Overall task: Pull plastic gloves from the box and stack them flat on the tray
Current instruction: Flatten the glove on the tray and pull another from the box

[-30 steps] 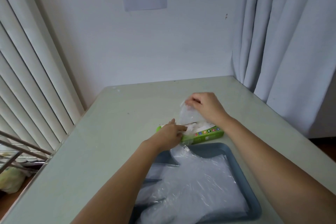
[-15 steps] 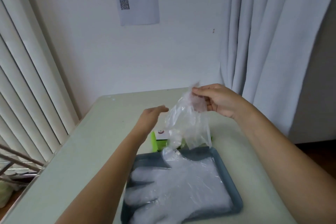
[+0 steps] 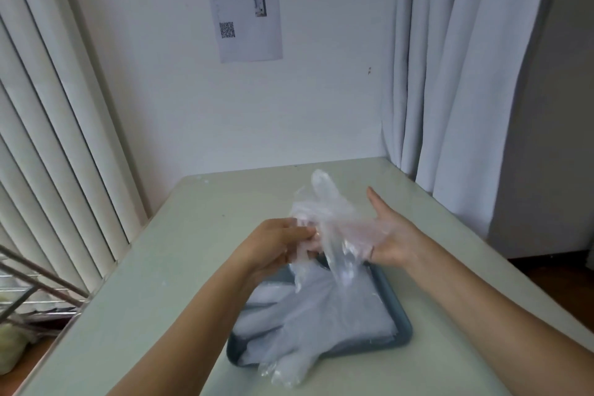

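A pile of gloves [image 3: 318, 315] already lies spread on the tray [image 3: 403, 328] toward the near edge of the table [image 3: 199, 251], some of their tips hanging over the tray's near rim, so the task looks well under way. One more glove [image 3: 334, 219] is crumpled in the air over the tray's far end. The left hand [image 3: 276, 247] pinches it with curled fingers and the right hand [image 3: 389, 235] lies flat under it, fingers straight. It is yet to be smoothed and laid down; the box is hidden.
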`<state>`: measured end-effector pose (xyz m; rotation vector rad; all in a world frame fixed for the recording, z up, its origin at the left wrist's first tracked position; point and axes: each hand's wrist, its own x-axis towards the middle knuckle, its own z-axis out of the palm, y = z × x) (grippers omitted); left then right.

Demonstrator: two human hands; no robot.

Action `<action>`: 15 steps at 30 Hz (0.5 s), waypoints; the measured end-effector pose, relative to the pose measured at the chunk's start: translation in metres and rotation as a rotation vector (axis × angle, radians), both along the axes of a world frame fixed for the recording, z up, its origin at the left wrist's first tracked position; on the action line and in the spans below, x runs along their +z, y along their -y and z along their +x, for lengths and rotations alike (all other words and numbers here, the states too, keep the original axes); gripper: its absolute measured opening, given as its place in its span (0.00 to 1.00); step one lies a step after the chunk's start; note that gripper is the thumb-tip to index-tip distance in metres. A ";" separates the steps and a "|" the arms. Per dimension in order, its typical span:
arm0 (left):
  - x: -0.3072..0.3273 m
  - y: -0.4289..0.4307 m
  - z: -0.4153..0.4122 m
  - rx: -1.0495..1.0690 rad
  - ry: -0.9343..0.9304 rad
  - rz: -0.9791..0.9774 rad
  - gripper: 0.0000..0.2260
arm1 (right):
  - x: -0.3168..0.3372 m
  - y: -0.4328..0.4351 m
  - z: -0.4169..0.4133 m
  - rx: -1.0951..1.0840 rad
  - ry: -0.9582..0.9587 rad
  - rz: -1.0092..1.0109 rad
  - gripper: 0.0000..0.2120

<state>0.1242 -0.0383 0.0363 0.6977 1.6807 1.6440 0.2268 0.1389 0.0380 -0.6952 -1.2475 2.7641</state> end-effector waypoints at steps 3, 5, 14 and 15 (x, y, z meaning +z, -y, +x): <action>-0.010 0.007 -0.001 0.214 0.060 0.109 0.08 | -0.017 -0.002 0.011 -0.062 -0.115 -0.107 0.41; -0.014 0.011 0.002 0.260 0.034 0.123 0.08 | -0.018 0.008 0.018 -0.023 -0.157 -0.049 0.40; -0.021 0.029 0.016 0.115 -0.262 -0.097 0.16 | 0.003 0.035 0.002 -0.220 -0.201 0.372 0.05; -0.021 0.031 0.013 0.157 -0.243 -0.115 0.21 | 0.010 0.034 0.004 -0.254 -0.239 0.589 0.06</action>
